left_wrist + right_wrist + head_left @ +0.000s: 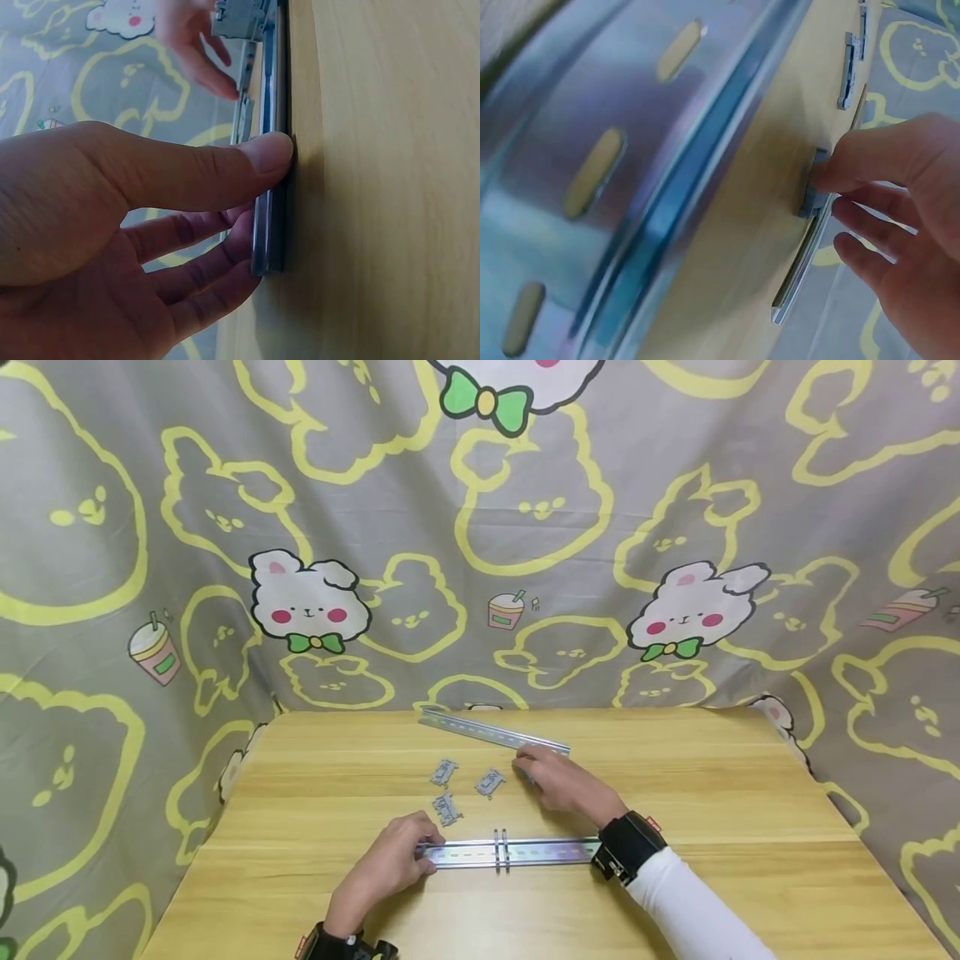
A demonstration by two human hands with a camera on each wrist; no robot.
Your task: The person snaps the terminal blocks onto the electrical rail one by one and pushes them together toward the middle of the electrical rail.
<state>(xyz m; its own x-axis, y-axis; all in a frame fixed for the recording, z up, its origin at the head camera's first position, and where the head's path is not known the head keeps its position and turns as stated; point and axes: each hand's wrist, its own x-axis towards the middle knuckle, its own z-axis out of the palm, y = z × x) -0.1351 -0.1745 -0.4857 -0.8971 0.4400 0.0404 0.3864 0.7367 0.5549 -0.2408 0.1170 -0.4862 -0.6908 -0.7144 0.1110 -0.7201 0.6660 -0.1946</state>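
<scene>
A slotted metal DIN rail (540, 852) lies crosswise near the front of the table, two narrow grey terminal blocks (501, 852) standing side by side across its middle. My left hand (395, 853) grips the rail's left end, thumb (270, 154) along the near edge and fingers curled at the far one. Beyond the rail, my right hand (558, 781) has its thumb and fingers around a flat grey terminal block (813, 184) at the tabletop. In the head view that block is mostly hidden under the hand.
Three loose grey pieces lie left of my right hand: one upper left (444, 772), one nearer the hand (491, 782), one lower (447, 809). A second slotted rail (487, 731) lies slanted at the table's back edge. A patterned curtain (540, 652) hangs behind.
</scene>
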